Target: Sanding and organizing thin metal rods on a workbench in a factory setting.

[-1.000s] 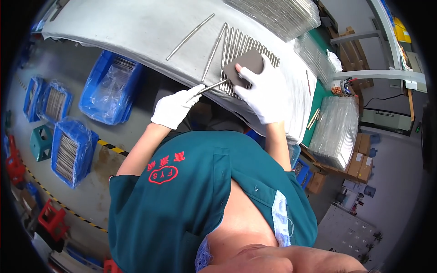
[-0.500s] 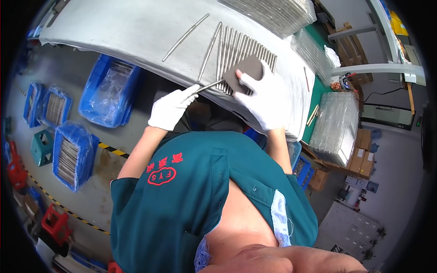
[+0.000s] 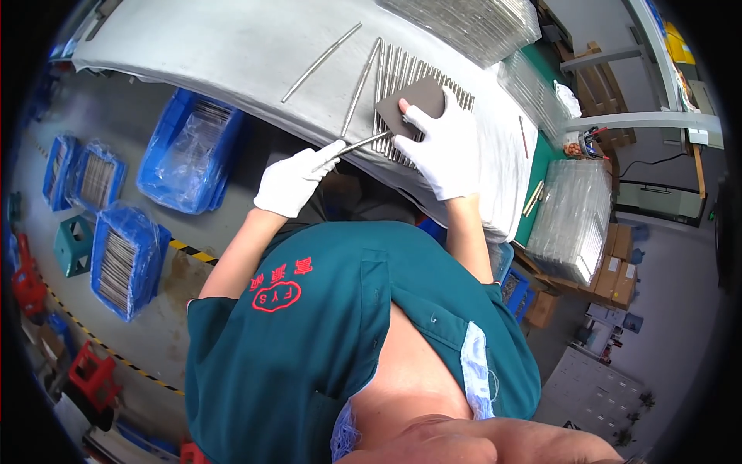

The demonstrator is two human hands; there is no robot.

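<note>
Gloved hands work one metal rod with a dark pad at the table edge.

The left hand (image 3: pixel 294 182) pinches the near end of a thin metal rod (image 3: pixel 363 143), fingers closed narrow round it; the right hand (image 3: pixel 440 147) presses a dark abrasive pad (image 3: pixel 417 104) flat, fingers spread wide over it, where the rod's far end meets the row of rods (image 3: pixel 417 73); two loose rods (image 3: pixel 321 52) lie apart to the left on the white cloth (image 3: pixel 193 39), so judging by that, a few look handled and most of the row seems left to do; the pad covers the rod's tip, so contact there is hidden; which rods are finished cannot be told; blue bins (image 3: pixel 185 151) of stock sit on the floor, contents blurred under plastic.
</note>
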